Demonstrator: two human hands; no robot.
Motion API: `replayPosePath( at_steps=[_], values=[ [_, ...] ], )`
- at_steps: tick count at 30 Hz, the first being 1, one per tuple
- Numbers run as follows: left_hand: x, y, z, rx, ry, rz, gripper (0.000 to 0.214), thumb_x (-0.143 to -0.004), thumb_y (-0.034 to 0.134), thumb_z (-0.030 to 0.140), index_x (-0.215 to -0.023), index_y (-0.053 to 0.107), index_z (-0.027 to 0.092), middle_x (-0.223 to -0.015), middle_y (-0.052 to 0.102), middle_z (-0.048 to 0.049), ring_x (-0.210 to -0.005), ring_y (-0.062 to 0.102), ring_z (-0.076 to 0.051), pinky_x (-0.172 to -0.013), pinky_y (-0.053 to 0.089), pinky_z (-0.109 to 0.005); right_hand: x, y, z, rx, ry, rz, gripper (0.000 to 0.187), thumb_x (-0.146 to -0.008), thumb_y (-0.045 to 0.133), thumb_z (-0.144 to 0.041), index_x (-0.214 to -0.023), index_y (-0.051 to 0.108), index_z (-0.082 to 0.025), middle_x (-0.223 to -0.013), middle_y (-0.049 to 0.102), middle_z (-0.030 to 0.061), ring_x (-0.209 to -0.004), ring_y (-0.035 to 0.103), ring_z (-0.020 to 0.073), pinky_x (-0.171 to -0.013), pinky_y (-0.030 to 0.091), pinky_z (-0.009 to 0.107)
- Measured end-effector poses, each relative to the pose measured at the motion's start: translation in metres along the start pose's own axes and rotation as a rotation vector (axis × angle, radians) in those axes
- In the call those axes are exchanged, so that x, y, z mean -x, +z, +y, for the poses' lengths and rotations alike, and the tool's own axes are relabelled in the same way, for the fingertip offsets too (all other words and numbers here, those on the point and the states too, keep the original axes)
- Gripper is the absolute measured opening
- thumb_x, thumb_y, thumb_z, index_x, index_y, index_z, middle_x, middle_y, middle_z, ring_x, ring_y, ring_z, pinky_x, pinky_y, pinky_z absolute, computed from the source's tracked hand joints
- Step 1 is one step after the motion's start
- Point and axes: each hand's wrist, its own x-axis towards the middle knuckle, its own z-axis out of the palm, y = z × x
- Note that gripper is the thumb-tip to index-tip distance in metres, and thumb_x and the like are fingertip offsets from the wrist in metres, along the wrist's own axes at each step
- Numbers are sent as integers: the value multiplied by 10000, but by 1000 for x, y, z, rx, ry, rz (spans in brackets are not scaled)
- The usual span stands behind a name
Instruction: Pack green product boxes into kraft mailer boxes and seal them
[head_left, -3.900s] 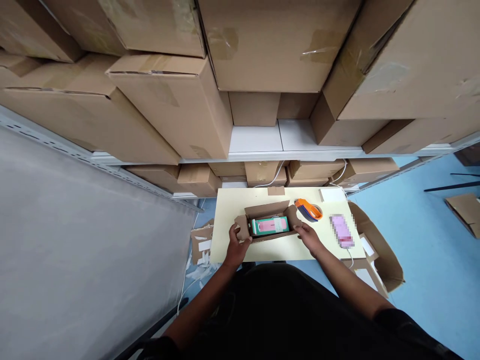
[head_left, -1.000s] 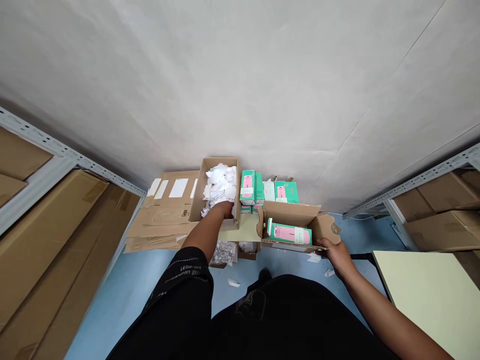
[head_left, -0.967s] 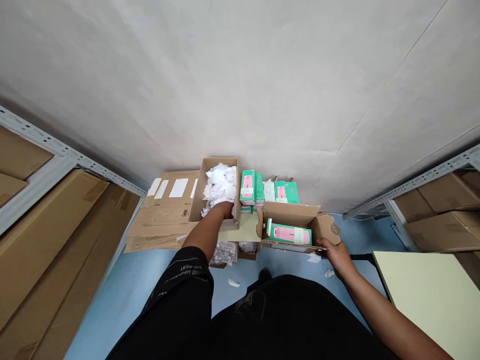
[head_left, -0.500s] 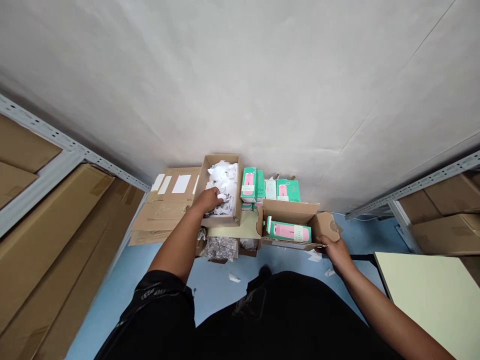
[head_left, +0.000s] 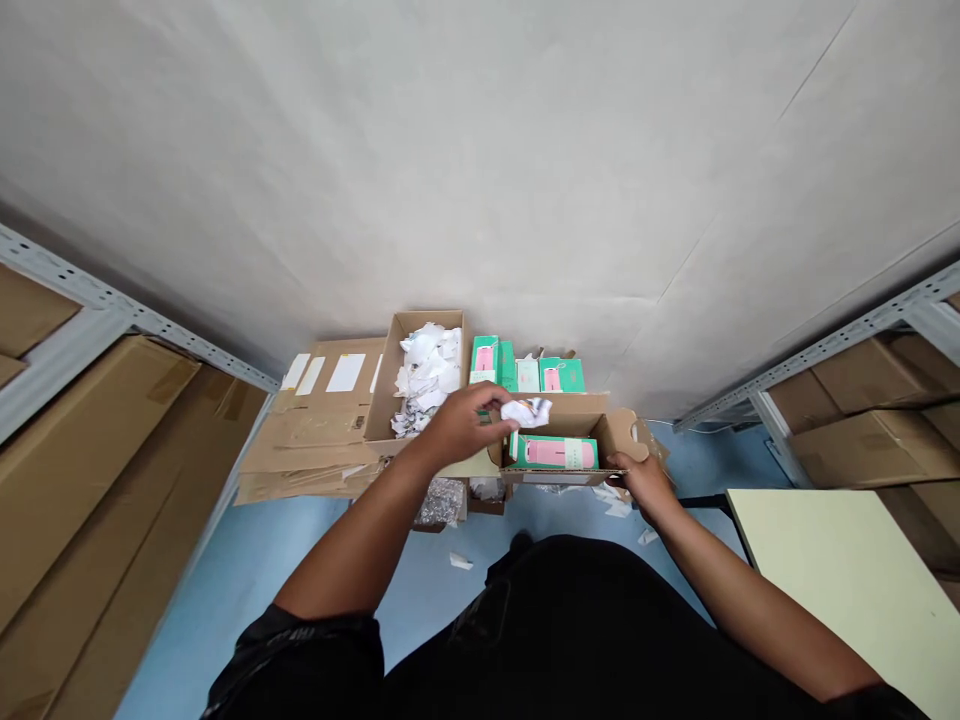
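Note:
My left hand [head_left: 471, 425] pinches a crumpled piece of white paper [head_left: 527, 412] over the left end of an open cardboard box [head_left: 571, 404]. Inside that box lies a green and pink product box [head_left: 556, 453] on its side. My right hand [head_left: 645, 484] grips the cardboard box at its right end, fingers closed on the edge below a raised flap. To the left stands a larger open carton [head_left: 381, 392] filled with crumpled white paper [head_left: 427, 372]. Several green boxes [head_left: 564, 375] with pink pictures stand behind the cardboard box.
Flattened cardboard sheets [head_left: 322, 430] are stacked at the left. Bubble wrap [head_left: 441, 502] sits in a box below the work surface. Shelves with large cartons [head_left: 112, 470] flank both sides. A pale table [head_left: 840, 570] stands at right, and paper scraps [head_left: 460, 561] lie on the blue floor.
My left hand has lifted crumpled paper out of the paper-filled carton and moved right, over the cardboard box. My right hand keeps its hold on the box's right end.

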Motion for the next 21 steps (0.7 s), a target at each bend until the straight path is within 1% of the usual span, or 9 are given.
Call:
replayPosePath(
  at_steps=[3, 5, 8, 10, 12, 13, 15, 18, 21],
  values=[
    [-7, 22, 9, -27, 82, -38, 407, -838, 771, 491, -1162, 736, 247, -1220, 718, -93, -1209, 617, -316, -1096, 481, -454, 2, -2, 0, -24, 4, -2, 314, -607, 740, -312, -893, 694, -191, -820, 755, 44, -681, 712, 226, -541, 623, 314],
    [-6, 31, -1, -13, 62, 40, 488, -855, 756, 515, -1261, 710, 249, -1358, 668, -113, -1344, 550, -342, -1193, 411, -486, 4, -6, 1, -46, 4, 9, 325, -610, 741, -318, -906, 695, -190, -829, 758, 50, -697, 712, 231, -545, 621, 314],
    [8, 48, -25, 99, -64, 224, 576, -892, 676, 606, -1346, 652, 253, -1479, 584, -122, -1420, 508, -331, -1223, 397, -469, 6, -16, 4, -68, 7, 38, 311, -612, 737, -317, -893, 699, -189, -839, 765, 53, -710, 716, 226, -553, 612, 296],
    [19, 66, -42, 273, -187, 283, 647, -929, 581, 673, -1423, 574, 257, -1502, 573, -129, -1426, 519, -322, -1195, 428, -475, 7, -24, 5, -83, 23, 60, 295, -613, 738, -315, -877, 708, -186, -860, 774, 57, -723, 723, 224, -564, 608, 288],
    [27, 91, -53, 435, -289, 232, 697, -947, 497, 729, -1471, 527, 270, -1544, 552, -142, -1477, 479, -340, -1176, 441, -503, 8, -34, 7, -104, 36, 83, 292, -620, 743, -319, -876, 724, -179, -862, 780, 62, -727, 727, 225, -579, 612, 293],
    [29, 105, -56, 498, -322, 175, 702, -951, 473, 743, -1484, 520, 288, -1566, 539, -137, -1493, 462, -349, -1154, 461, -512, 8, -39, 8, -117, 41, 96, 295, -623, 747, -323, -878, 731, -174, -855, 782, 65, -723, 728, 226, -584, 615, 299],
    [28, 133, -57, 556, -374, 92, 694, -935, 525, 730, -1487, 536, 309, -1525, 582, -138, -1471, 489, -360, -1115, 496, -515, 9, -52, 12, -143, 46, 136, 295, -625, 755, -323, -872, 740, -164, -831, 782, 72, -703, 724, 229, -583, 616, 311],
    [16, 168, -47, 567, -411, 24, 703, -904, 611, 690, -1494, 540, 315, -1448, 641, -133, -1399, 563, -361, -1091, 519, -518, 12, -77, 21, -168, 58, 208, 283, -640, 764, -344, -855, 748, -161, -817, 783, 83, -701, 724, 239, -574, 608, 316],
    [-1, 194, -31, 549, -386, -32, 673, -929, 568, 675, -1500, 518, 323, -1425, 658, -110, -1329, 625, -339, -1060, 545, -514, 17, -109, 33, -190, 54, 215, 310, -691, 759, -417, -878, 767, -169, -850, 791, 89, -765, 737, 254, -617, 606, 318]
  ],
)
